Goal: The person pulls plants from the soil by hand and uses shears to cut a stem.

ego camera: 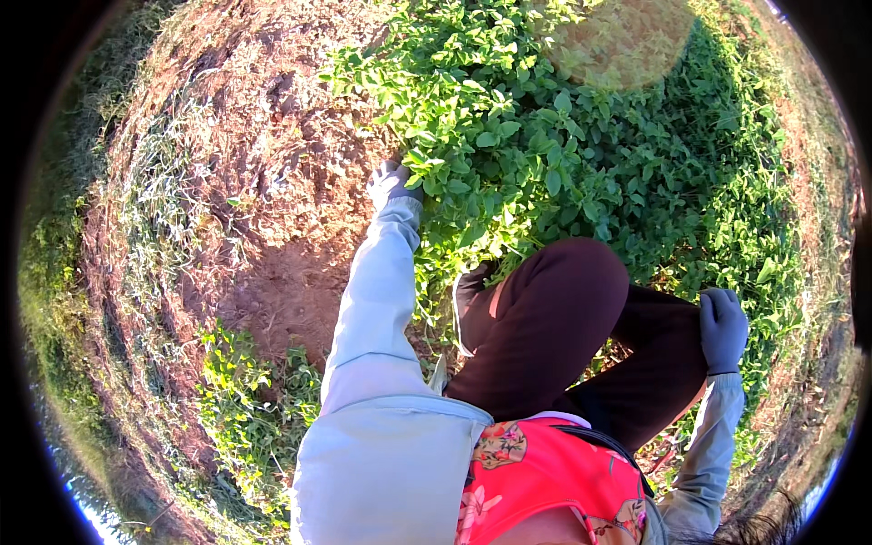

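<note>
In the head view, my left hand (395, 185), in a grey work glove, reaches forward to the left edge of a dense patch of leafy green plants (518, 150). Leaves cover part of its fingers, so whether it grips a stem cannot be made out. My right hand (723, 332), also gloved in grey, lies against my bent right knee (671, 320). I see nothing held in it, but its fingers curl out of sight. Both arms wear pale sleeves.
Reddish-brown soil (286, 293) with dry plant litter lies left of the patch. Cut, wilted stalks (160, 184) are strewn farther left. Low greenery (235, 402) grows beside my left side. My left shoe (469, 306) touches the patch's near edge, below my raised left knee (579, 286).
</note>
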A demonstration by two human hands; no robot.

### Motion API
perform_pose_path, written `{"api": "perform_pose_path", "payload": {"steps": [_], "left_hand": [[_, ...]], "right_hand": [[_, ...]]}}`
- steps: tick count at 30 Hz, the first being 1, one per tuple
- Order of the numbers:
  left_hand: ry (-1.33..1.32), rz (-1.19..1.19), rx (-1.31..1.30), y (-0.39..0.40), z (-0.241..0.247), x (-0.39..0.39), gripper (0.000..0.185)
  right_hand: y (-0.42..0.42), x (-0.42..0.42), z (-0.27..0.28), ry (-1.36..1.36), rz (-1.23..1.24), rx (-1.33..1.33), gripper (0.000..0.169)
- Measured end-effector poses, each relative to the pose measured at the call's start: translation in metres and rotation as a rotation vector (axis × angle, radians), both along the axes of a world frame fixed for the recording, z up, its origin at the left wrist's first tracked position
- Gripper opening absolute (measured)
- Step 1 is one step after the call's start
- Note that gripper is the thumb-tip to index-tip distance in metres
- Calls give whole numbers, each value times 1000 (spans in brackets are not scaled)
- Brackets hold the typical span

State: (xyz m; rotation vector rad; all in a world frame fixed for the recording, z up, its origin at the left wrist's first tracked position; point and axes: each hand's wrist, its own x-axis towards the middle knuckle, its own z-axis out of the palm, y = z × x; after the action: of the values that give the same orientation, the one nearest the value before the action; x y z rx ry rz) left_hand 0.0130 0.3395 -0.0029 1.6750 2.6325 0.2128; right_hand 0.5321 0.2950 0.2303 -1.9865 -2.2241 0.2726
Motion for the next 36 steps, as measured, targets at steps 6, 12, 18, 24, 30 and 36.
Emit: {"api": "perform_pose_path", "payload": {"steps": [6, 12, 18, 24, 30, 36], "left_hand": [[129, -222, -157, -13, -29, -9, 36], [-384, -275, -315, 0, -48, -39, 65], [-207, -251, -554, 11, -47, -30, 69], [-283, 244, -517, 25, -83, -15, 47], [-252, -285, -620, 17, -43, -30, 51], [-69, -270, -681, 31, -88, -29, 39]], "right_hand": [[-2, 1, -1, 18, 13, 12, 12], [-4, 6, 0, 18, -2, 6, 13], [-4, 6, 0, 9, -6, -2, 13], [-4, 6, -2, 18, 0, -2, 13], [-4, 6, -1, 28, -13, -13, 13], [-4, 5, -1, 30, -13, 6, 13]]}}
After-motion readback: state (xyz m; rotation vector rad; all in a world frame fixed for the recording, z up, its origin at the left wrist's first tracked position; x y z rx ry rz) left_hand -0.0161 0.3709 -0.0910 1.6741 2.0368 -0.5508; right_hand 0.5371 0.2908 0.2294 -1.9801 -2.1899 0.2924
